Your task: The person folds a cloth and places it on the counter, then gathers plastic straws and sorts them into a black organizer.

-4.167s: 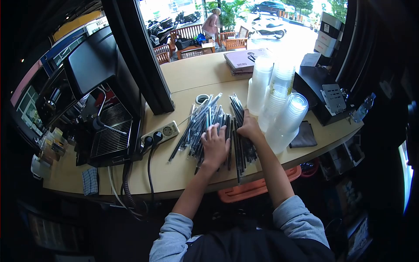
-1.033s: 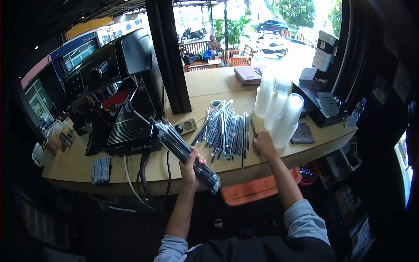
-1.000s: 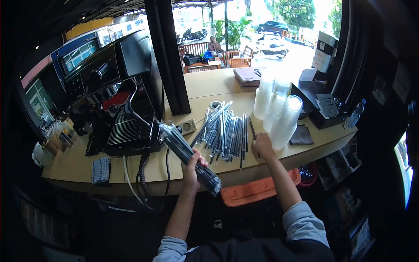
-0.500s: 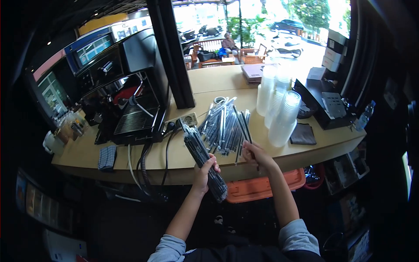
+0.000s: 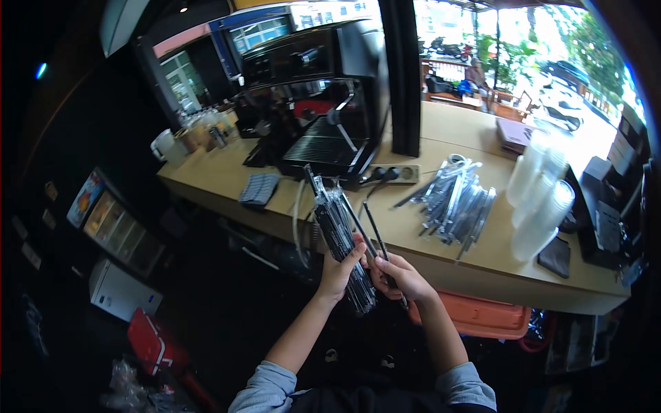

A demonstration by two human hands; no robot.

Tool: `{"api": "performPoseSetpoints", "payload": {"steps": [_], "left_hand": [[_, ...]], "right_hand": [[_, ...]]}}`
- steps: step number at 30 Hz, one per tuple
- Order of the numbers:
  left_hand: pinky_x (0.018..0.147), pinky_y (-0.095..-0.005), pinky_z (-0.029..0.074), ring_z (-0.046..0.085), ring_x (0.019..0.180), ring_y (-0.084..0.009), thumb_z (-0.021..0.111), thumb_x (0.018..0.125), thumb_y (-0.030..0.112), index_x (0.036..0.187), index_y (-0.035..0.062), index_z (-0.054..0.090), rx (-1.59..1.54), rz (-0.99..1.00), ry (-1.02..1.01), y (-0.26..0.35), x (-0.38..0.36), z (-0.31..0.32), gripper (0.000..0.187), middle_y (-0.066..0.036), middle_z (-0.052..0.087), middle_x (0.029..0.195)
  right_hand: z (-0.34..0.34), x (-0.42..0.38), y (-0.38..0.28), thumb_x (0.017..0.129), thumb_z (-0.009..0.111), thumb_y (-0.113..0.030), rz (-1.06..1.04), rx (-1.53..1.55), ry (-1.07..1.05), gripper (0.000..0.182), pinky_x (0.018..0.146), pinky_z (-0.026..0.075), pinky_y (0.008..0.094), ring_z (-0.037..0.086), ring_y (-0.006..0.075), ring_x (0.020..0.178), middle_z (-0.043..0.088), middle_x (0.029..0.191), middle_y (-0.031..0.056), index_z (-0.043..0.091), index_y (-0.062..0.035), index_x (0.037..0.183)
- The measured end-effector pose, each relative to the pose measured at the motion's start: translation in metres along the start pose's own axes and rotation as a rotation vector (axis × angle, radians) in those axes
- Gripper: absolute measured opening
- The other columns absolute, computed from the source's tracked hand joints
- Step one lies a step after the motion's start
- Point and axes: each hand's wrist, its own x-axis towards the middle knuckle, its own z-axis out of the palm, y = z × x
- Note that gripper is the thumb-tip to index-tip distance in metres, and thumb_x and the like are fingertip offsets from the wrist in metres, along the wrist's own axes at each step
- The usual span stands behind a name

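Note:
My left hand (image 5: 339, 272) is closed around a thick bundle of black straws (image 5: 335, 224) in clear wrappers, tilted with its top leaning left. Close beside it, my right hand (image 5: 403, 275) is closed on a few loose black straws (image 5: 375, 230), whose upper ends stick up past the fingers. The two hands are side by side in front of the counter's edge, almost touching. On the counter lies a loose pile of wrapped straws (image 5: 451, 203), to the right of and beyond my hands.
A coffee machine (image 5: 320, 103) stands on the counter (image 5: 441, 265) beside a dark post (image 5: 405, 82). Stacked clear cups (image 5: 544, 220) are at the right, near a dark cloth (image 5: 554, 257). A checked cloth (image 5: 258, 188) lies left. Below is an orange lid (image 5: 478, 314).
The view has turned left, so the counter appears farther right. My right hand has moved from the straw pile to beside the bundle, carrying a few straws. My left hand still grips the bundle.

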Motion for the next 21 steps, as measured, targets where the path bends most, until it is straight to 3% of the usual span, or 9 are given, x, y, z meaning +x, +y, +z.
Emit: {"api": "performPoseSetpoints", "payload": {"steps": [3, 6, 11, 12, 13, 15, 17, 20, 21], "left_hand": [[0.066, -0.0247, 0.045, 0.054, 0.067, -0.009, 0.062, 0.081, 0.014, 0.096, 0.0015, 0.052, 0.103, 0.071, 0.095, 0.018, -0.01, -0.038, 0.022, -0.003, 0.056, 0.077], [0.083, -0.0296, 0.044, 0.055, 0.068, -0.0097, 0.059, 0.081, 0.009, 0.09, 0.001, 0.053, 0.115, 0.12, 0.166, 0.046, -0.027, -0.082, 0.014, -0.001, 0.053, 0.066], [0.08, -0.0296, 0.044, 0.055, 0.068, -0.011, 0.059, 0.081, 0.009, 0.091, -0.0003, 0.052, 0.14, 0.208, 0.261, 0.098, -0.065, -0.187, 0.015, -0.003, 0.054, 0.067], [0.072, -0.0264, 0.043, 0.053, 0.066, -0.01, 0.06, 0.08, 0.01, 0.092, 0.0007, 0.051, 0.14, 0.203, 0.312, 0.107, -0.074, -0.212, 0.018, -0.004, 0.055, 0.072], [0.064, -0.0231, 0.042, 0.051, 0.065, -0.0091, 0.061, 0.079, 0.011, 0.093, 0.0017, 0.05, 0.138, 0.202, 0.364, 0.118, -0.083, -0.238, 0.02, -0.006, 0.056, 0.077], [0.061, -0.023, 0.044, 0.052, 0.064, -0.0095, 0.063, 0.077, 0.011, 0.097, 0.0027, 0.048, 0.039, 0.158, 0.418, 0.14, -0.105, -0.29, 0.026, -0.008, 0.058, 0.082], [0.061, -0.0229, 0.044, 0.052, 0.064, -0.0095, 0.063, 0.077, 0.011, 0.096, 0.0036, 0.049, 0.013, 0.167, 0.454, 0.159, -0.124, -0.337, 0.025, -0.008, 0.058, 0.082], [0.061, -0.0236, 0.044, 0.053, 0.064, -0.0095, 0.063, 0.078, 0.012, 0.094, 0.0018, 0.051, 0.018, 0.184, 0.55, 0.182, -0.146, -0.392, 0.023, -0.007, 0.058, 0.079], [0.061, -0.0242, 0.044, 0.054, 0.065, -0.0097, 0.062, 0.078, 0.012, 0.093, -0.0006, 0.052, 0.035, 0.195, 0.573, 0.189, -0.152, -0.406, 0.022, -0.007, 0.058, 0.076]], "right_hand": [[0.029, 0.028, 0.018, 0.094, 0.035, -0.03, 0.059, -0.002, -0.087, 0.026, 0.03, 0.023, 0.0189, 0.029, 0.0049, 0.035, 0.039, 0.054, 0.0001, 0.043, -0.0076, 0.085], [0.068, 0.065, 0.041, 0.093, 0.038, -0.034, 0.097, -0.011, -0.154, 0.029, 0.03, 0.025, 0.0194, 0.031, 0.0059, 0.035, 0.041, 0.053, 0.0014, 0.043, -0.0085, 0.081], [0.158, 0.133, 0.08, 0.093, 0.035, -0.038, 0.119, -0.134, -0.216, 0.035, 0.044, 0.042, 0.0239, 0.046, 0.0105, 0.045, 0.05, 0.061, 0.0038, 0.048, -0.0062, 0.085], [0.171, 0.153, 0.098, 0.094, 0.033, -0.036, -0.003, -0.216, -0.224, 0.037, 0.053, 0.045, 0.0255, 0.05, 0.0115, 0.051, 0.053, 0.066, 0.0042, 0.05, -0.0047, 0.087], [0.185, 0.175, 0.112, 0.094, 0.033, -0.036, 0.005, -0.228, -0.246, 0.037, 0.053, 0.045, 0.0255, 0.05, 0.0115, 0.051, 0.053, 0.066, 0.0042, 0.05, -0.0047, 0.087], [0.217, 0.212, 0.139, 0.095, 0.034, -0.031, -0.207, -0.316, -0.148, 0.033, 0.047, 0.043, 0.0236, 0.048, 0.0099, 0.049, 0.052, 0.067, 0.0033, 0.05, -0.0034, 0.088], [0.262, 0.234, 0.136, 0.095, 0.036, -0.025, 0.092, -0.095, -0.081, 0.022, 0.035, 0.026, 0.018, 0.033, 0.0047, 0.041, 0.045, 0.063, 0.0002, 0.046, -0.0059, 0.091], [0.321, 0.273, 0.157, 0.095, 0.035, -0.026, 0.034, -0.166, -0.097, 0.021, 0.035, 0.022, 0.0172, 0.029, 0.0041, 0.041, 0.044, 0.063, 0.0002, 0.044, -0.0076, 0.09], [0.337, 0.282, 0.161, 0.095, 0.035, -0.026, 0.09, -0.029, -0.14, 0.021, 0.035, 0.022, 0.017, 0.029, 0.0039, 0.041, 0.043, 0.064, 0.0002, 0.044, -0.0077, 0.089]]}}
